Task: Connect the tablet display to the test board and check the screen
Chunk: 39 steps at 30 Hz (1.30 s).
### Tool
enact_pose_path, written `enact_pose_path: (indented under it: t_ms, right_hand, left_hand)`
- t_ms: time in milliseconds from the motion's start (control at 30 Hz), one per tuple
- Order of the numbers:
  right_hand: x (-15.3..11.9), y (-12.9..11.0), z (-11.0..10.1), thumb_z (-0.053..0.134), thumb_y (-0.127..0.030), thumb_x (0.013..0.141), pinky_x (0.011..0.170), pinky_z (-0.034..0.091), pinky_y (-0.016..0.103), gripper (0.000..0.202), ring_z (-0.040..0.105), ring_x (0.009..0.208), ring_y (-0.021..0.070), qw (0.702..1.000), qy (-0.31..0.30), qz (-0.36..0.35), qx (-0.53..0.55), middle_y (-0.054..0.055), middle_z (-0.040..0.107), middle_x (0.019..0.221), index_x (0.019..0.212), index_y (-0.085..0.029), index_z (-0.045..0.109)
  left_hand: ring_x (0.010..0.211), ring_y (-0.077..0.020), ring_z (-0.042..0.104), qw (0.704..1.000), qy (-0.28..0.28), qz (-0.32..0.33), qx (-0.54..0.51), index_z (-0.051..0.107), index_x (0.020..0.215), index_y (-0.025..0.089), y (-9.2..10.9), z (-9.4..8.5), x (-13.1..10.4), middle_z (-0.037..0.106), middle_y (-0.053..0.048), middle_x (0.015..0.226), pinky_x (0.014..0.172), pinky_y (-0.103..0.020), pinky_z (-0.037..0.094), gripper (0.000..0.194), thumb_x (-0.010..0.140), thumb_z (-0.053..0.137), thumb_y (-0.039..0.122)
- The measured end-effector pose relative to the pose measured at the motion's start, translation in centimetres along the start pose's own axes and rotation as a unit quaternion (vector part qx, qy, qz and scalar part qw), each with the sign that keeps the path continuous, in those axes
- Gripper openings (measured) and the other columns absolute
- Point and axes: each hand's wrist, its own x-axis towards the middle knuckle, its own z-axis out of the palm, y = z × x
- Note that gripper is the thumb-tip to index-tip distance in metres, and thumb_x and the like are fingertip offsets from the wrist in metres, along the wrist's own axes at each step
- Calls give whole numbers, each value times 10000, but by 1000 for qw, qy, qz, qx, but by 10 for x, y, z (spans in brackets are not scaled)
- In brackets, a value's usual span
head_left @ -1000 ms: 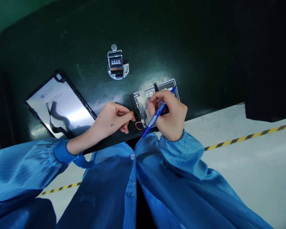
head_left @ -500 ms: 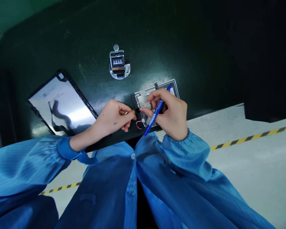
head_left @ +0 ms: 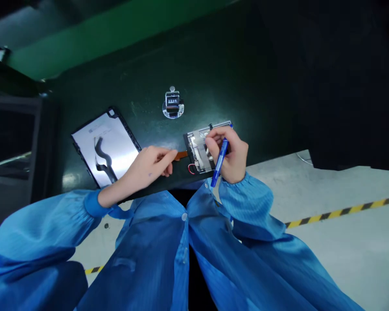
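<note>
Left hand (head_left: 149, 166) pinches an orange ribbon (head_left: 182, 154), seemingly; right hand (head_left: 232, 156) holds a blue pen (head_left: 220, 163) over the circuit board (head_left: 199, 151).

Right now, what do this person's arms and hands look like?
Both hands, left and right, are bare, with no gloves. The arms wear loose bright-blue sleeves with fine stripes and gathered elastic cuffs. A small blue ink mark shows on the left hand.

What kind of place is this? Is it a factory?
Probably an electronics assembly workbench in a factory. The person wears a blue work smock, an opened device with a circuit board lies on the dark bench beside a tally counter, and yellow-black floor tape marks the aisle.
</note>
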Motion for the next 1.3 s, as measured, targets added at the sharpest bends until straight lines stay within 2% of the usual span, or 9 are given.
enact_pose_path:
  t_ms: [100, 233, 400, 567, 767, 1033, 1167, 1233, 1300]
  right_hand:
    - [3, -12, 6, 653, -306, 944, 776, 536, 286, 164, 691, 835, 165, 990, -115, -80, 19, 30, 730, 981, 1078, -213, 666]
    - [10, -26, 26, 703, -348, 924, 727, 534, 296, 252, 697, 792, 178, 945, -296, -140, 21, 52, 748, 1010, 1134, -210, 685]
    - [13, -29, 37, 700, -303, 922, 700, 536, 264, 95, 679, 752, 148, 948, -285, -27, 141, 19, 729, 892, 963, -219, 680]
    - [3, -27, 32, 666, -362, 956, 777, 588, 274, 154, 718, 875, 161, 924, -290, 72, 240, 42, 729, 978, 1040, -232, 662]
    - [-4, -38, 40, 668, -391, 954, 600, 513, 217, 170, 603, 603, 91, 948, -228, 76, 208, -18, 668, 745, 942, -224, 639]
    - [-3, -54, 53, 658, -373, 934, 532, 491, 250, 175, 561, 524, 91, 960, -193, 73, 191, 10, 706, 851, 1006, -216, 633]
    - [-19, -83, 52, 626, -402, 939, 567, 522, 337, 198, 593, 555, 130, 996, -11, 11, 92, 60, 713, 1141, 1069, -254, 636]
    - [-31, -100, 49, 477, -512, 998, 488, 452, 348, 290, 559, 506, 154, 995, 71, -6, 72, 62, 720, 954, 1017, -267, 632]
    - [-41, -110, 47, 357, -606, 1010, 432, 375, 341, 417, 529, 478, 174, 995, 53, 4, 89, 50, 642, 728, 1041, -280, 616]
  left_hand:
    - [553, -128, 571, 991, 85, 61, 80, 696, 764, 182, -3, -6, -41, 649, -5, 613, 508, -239, 401, 320, 973, 509, 336]
    - [650, -149, 642, 988, 137, 71, -23, 717, 1080, 201, -24, -16, -88, 675, 3, 691, 602, -252, 506, 286, 999, 503, 372]
    - [1268, -332, 610, 892, 420, 26, 165, 587, 1356, 130, -107, -42, -108, 648, -206, 1348, 1088, -500, 470, 523, 982, 487, 483]
    - [1567, -408, 95, 894, 350, -12, 279, 171, 1584, -3, -166, -43, -98, 159, -332, 1660, 1237, -657, 121, 909, 973, 358, 643]
    - [1562, -420, 105, 881, 356, 15, 310, 150, 1574, -47, -160, -29, -87, 167, -365, 1641, 1235, -659, 129, 956, 972, 287, 683]
    - [1583, -354, 98, 889, 345, 104, 282, 236, 1580, 74, -132, -11, -78, 178, -268, 1683, 1249, -621, 89, 744, 1014, 367, 539]
    - [1402, -403, 454, 861, 432, 96, 248, 661, 1229, 149, -110, -10, -70, 576, -219, 1438, 1132, -582, 359, 445, 880, 645, 426]
    - [1138, -351, 624, 868, 439, 69, 219, 730, 1068, 184, -103, -13, -64, 725, -153, 1153, 985, -529, 464, 250, 861, 644, 294]
    - [868, -263, 673, 895, 418, 58, 143, 751, 1010, 194, -100, -19, -58, 763, -86, 918, 853, -447, 507, 217, 842, 612, 198]
